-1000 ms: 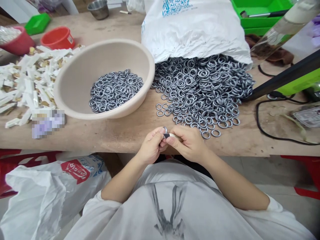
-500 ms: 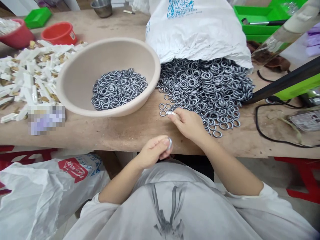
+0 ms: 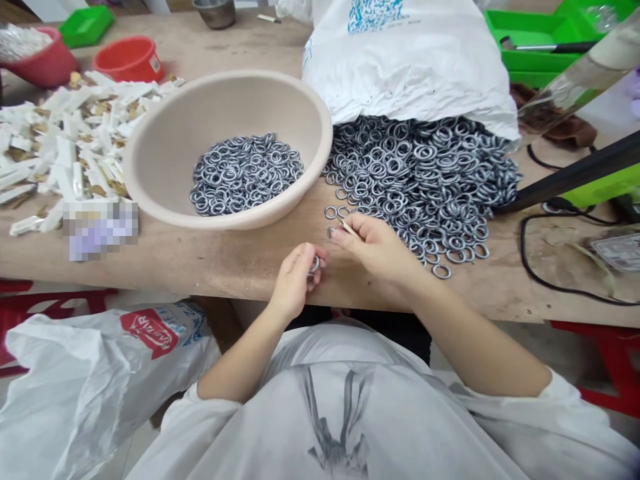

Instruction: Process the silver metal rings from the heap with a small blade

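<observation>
My left hand point(image 3: 295, 277) is closed on a grey ring point(image 3: 314, 267), held between thumb and fingers just above the table's front edge. To its right, my right hand point(image 3: 373, 243) pinches a thin, pale stick-like piece point(image 3: 351, 230). A small grey tip shows at these fingertips; I cannot tell whether it belongs to the stick. A large pile of similar metallic grey rings point(image 3: 420, 167) spreads just beyond my right hand. More rings point(image 3: 245, 175) lie in a wide beige basin point(image 3: 165, 120) to the left of it.
A white sack point(image 3: 410, 67) lies behind the ring pile, its mouth over the rings. White strips point(image 3: 65, 153) cover the table's left side, near a red bowl point(image 3: 125, 59). Green trays point(image 3: 530, 30), a black bar point(image 3: 575, 175) and a cable point(image 3: 523, 247) are on the right.
My left hand has risen and moved left, bringing the ring over the table edge. My right hand has turned slightly, and the pale piece now points differently. The view has shifted a little.
</observation>
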A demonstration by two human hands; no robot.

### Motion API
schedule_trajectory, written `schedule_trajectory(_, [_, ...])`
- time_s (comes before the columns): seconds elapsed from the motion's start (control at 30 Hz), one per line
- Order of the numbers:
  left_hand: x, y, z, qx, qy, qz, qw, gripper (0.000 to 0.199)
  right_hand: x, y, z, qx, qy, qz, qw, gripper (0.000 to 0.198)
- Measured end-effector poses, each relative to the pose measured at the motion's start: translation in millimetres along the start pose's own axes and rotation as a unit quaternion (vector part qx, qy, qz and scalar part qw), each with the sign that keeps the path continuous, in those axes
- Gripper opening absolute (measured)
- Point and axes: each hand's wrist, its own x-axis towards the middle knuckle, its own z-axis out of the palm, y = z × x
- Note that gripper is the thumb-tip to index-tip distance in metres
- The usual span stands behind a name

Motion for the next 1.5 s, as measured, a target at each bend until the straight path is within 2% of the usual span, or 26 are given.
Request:
schedule_trajectory(0.07, [-0.1, -7.7, 10.7, 0.029, -0.026, 0.044, 0.998, 0.054, -16.4, -1.0, 13.0, 0.168, -0.016, 0.051, 0.984, 0.047])
schedule_trajectory(0.17, [-0.9, -13.1, 23.2, 0.014, -0.045, 0.049, 0.998, 0.053, -30.4, 4.6, 24.9, 0.196, 0.062, 0.04, 0.978, 0.057])
schedule_trajectory(0.27, [-1.7, -10.4, 29.0, -0.048, -0.07, 0.005, 0.996, 0.053, -34.8, 10.0, 17.1, 0.111, 0.105, 0.012, 0.988, 0.06])
schedule_trajectory(0.33, [-1.9, -6.5, 30.9, -0.096, -0.094, -0.033, 0.99, 0.055, -37.2, 9.6, 6.7, 0.003, 0.111, -0.044, 0.993, 0.061])
schedule_trajectory(0.4, [-2.0, -3.4, 32.3, -0.132, -0.104, -0.068, 0.983, 0.058, -40.9, 6.2, -0.5, -0.104, 0.089, -0.108, 0.985, 0.059])
schedule_trajectory(0.5, [-2.0, -1.6, 33.8, -0.164, -0.076, -0.108, 0.978, 0.062, -46.9, 0.3, -0.6, -0.206, 0.05, -0.145, 0.966, 0.062])
schedule_trajectory(0.57, [-2.6, -1.6, 34.0, -0.176, -0.069, -0.121, 0.975, 0.063, -49.7, -1.6, 3.0, -0.239, 0.049, -0.146, 0.959, 0.064])
schedule_trajectory(0.67, [-5.8, -1.1, 32.8, -0.195, -0.101, -0.125, 0.968, 0.06, -50.4, 0.3, 4.4, -0.246, 0.045, -0.151, 0.956, 0.063])
schedule_trajectory(0.77, [-11.9, 1.4, 30.7, -0.194, -0.192, -0.105, 0.956, 0.055, -41.7, 8.1, -3.7, -0.215, 0.046, -0.12, 0.968, 0.057])
schedule_trajectory(0.83, [-15.3, 3.7, 28.4, -0.182, -0.253, -0.084, 0.946, 0.054, -27.7, 14.1, -11.6, -0.226, 0.057, -0.067, 0.97, 0.051])
schedule_trajectory(0.87, [-16.2, 4.8, 26.8, -0.178, -0.265, -0.075, 0.945, 0.053, -18.2, 16.3, -14.9, -0.259, 0.05, -0.032, 0.964, 0.048])
schedule_trajectory(0.9, [-16.4, 5.7, 24.7, -0.174, -0.258, -0.07, 0.948, 0.053, -7.4, 17.7, -17.0, -0.323, 0.044, 0.003, 0.945, 0.044])
schedule_trajectory(0.97, [-15.4, 7.2, 19.3, -0.166, -0.204, -0.074, 0.962, 0.045, 16.2, 18.0, -16.8, -0.458, 0.041, 0.02, 0.888, 0.021])
schedule_trajectory(1.07, [-12.9, 9.0, 9.8, -0.148, -0.132, -0.093, 0.976, 0.024, 48.6, 16.3, -8.0, -0.597, -0.011, 0.04, 0.801, 0.035])
schedule_trajectory(1.13, [-11.4, 9.9, 3.4, -0.148, -0.096, -0.098, 0.98, 0.029, 62.7, 16.0, -1.3, -0.636, -0.05, 0.05, 0.768, 0.029])
schedule_trajectory(1.23, [-8.0, 9.8, -6.3, -0.144, -0.032, -0.097, 0.984, 0.032, 68.0, 15.3, 1.6, -0.658, -0.075, 0.048, 0.748, 0.018])
schedule_trajectory(1.27, [-6.3, 9.5, -9.5, -0.133, -0.014, -0.093, 0.987, 0.036, 65.6, 14.1, -0.1, -0.653, -0.074, 0.047, 0.753, 0.017])
schedule_trajectory(1.3, [-4.3, 9.1, -12.4, -0.109, 0.001, -0.082, 0.991, 0.039, 61.3, 12.3, -3.1, -0.634, -0.072, 0.043, 0.768, 0.015])
schedule_trajectory(1.33, [-2.0, 8.9, -14.9, -0.071, 0.016, -0.059, 0.996, 0.041, 55.6, 9.8, -7.2, -0.599, -0.074, 0.039, 0.797, 0.013])
schedule_trajectory(1.37, [0.3, 8.9, -16.7, -0.017, 0.032, -0.025, 0.999, 0.04, 48.8, 6.8, -12.0, -0.541, -0.084, 0.035, 0.836, 0.016])
schedule_trajectory(1.43, [4.6, 9.9, -17.4, 0.131, 0.049, 0.067, 0.988, 0.032, 33.5, 0.5, -22.0, -0.351, -0.146, 0.036, 0.924, 0.031])
schedule_trajectory(1.47, [6.3, 10.8, -16.3, 0.207, 0.038, 0.116, 0.971, 0.027, 25.7, -2.3, -26.0, -0.24, -0.189, 0.044, 0.951, 0.034])
schedule_trajectory(1.5, [7.8, 11.5, -14.1, 0.27, 0.015, 0.159, 0.95, 0.022, 18.1, -4.7, -28.8, -0.15, -0.226, 0.05, 0.961, 0.034])
